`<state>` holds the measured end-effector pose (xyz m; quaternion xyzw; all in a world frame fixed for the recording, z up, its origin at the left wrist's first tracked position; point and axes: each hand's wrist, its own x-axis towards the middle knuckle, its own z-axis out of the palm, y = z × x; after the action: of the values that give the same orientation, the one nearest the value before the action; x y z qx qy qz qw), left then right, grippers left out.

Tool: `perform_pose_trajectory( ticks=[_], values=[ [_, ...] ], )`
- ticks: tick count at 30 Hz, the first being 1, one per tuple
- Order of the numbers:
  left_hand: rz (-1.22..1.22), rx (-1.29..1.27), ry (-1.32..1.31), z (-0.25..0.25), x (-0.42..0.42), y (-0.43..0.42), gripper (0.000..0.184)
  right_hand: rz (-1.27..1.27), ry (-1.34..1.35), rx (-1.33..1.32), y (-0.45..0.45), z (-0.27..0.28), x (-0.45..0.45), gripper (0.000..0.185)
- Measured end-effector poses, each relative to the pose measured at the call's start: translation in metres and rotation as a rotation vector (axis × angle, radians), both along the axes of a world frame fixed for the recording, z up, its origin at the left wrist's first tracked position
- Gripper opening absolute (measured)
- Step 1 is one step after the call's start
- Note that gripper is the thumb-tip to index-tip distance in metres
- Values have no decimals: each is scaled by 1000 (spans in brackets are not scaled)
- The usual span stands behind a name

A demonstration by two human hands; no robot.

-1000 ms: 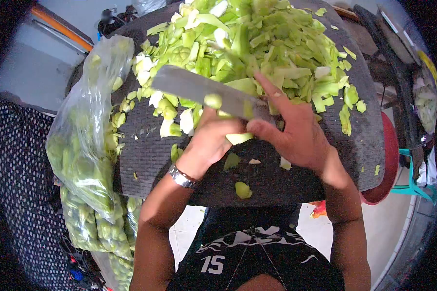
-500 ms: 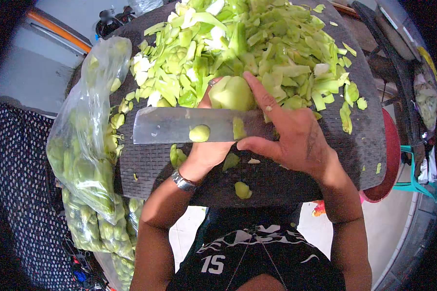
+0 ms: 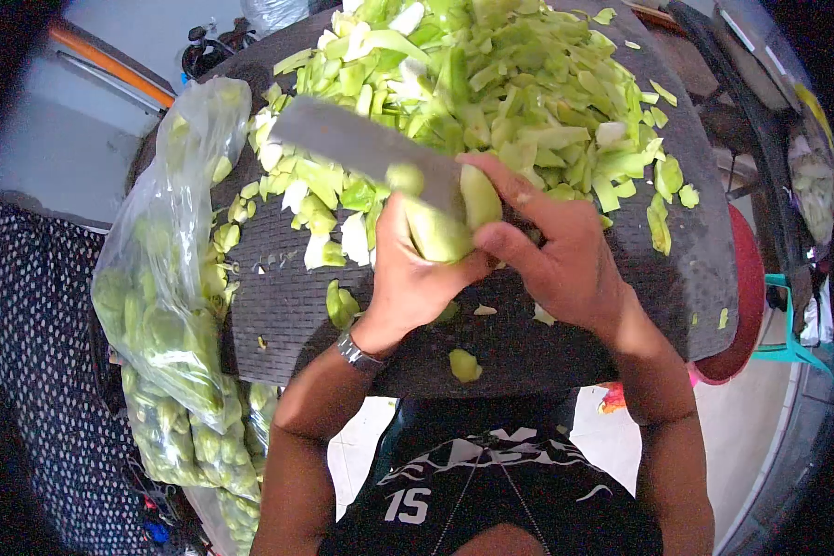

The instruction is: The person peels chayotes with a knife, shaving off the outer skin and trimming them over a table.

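Note:
My left hand (image 3: 417, 278), with a metal watch at its wrist, is wrapped round a pale green chayote (image 3: 438, 233) above the table. My right hand (image 3: 565, 250) grips a wide-bladed cleaver (image 3: 352, 144), its handle hidden by the fingers. The blade slants up to the left and meets the chayote. A cut piece of chayote (image 3: 480, 196) stands between the blade and my right fingers. Another small round piece (image 3: 404, 178) clings to the blade, which is slightly blurred. Behind the hands rises a large heap of cut green pieces (image 3: 528, 102).
Dark textured matting covers the table (image 3: 287, 324), with loose scraps (image 3: 464, 365) near its front edge. Clear plastic bags of green chayotes (image 3: 162, 315) lean at the left side. To the right stand a red tub (image 3: 746, 296) and a turquoise stool (image 3: 788, 347).
The cleaver has swung from level to slanting up left, and its blade now meets the chayote. The chayote has come nearer to me, and a cut piece shows beside it. More scraps lie at the heap's left edge.

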<state>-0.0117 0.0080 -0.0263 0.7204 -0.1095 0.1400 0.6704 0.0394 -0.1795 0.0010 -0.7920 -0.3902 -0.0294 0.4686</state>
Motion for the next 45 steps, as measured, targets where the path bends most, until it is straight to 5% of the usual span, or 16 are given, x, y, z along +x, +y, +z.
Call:
perform_pose_trajectory(
  ticks=[2,6,7,9,14,16,18,21,24,28,45],
  values=[
    [73,132,-108,4,6,-2,67,15,46,53,-1,-16,11,65],
    [-98,-192,166,15,10,0,56,125,890,150,-24,12,26,66],
    [-111,-450,258,11,9,-1,42,154,1138,171,-29,21,28,67],
    [-49,-610,347,18,12,4,39,116,1153,139,-29,24,27,71],
    [20,-912,366,9,20,14,51,-166,-18,-97,6,-1,-3,89],
    [-154,-1051,449,11,16,22,47,-50,20,-231,13,8,-13,99],
    [-30,-962,477,6,21,18,48,2,109,-490,16,25,-20,100],
    [40,-848,448,10,15,12,47,6,8,-407,15,11,-22,101],
    [-142,-973,486,-1,18,24,45,35,-22,-353,14,2,-20,101],
    [-28,-621,266,-1,11,18,42,54,-32,-335,13,2,-20,103],
    [53,-845,533,6,24,20,40,79,-59,-480,13,12,-21,106]
  ],
)
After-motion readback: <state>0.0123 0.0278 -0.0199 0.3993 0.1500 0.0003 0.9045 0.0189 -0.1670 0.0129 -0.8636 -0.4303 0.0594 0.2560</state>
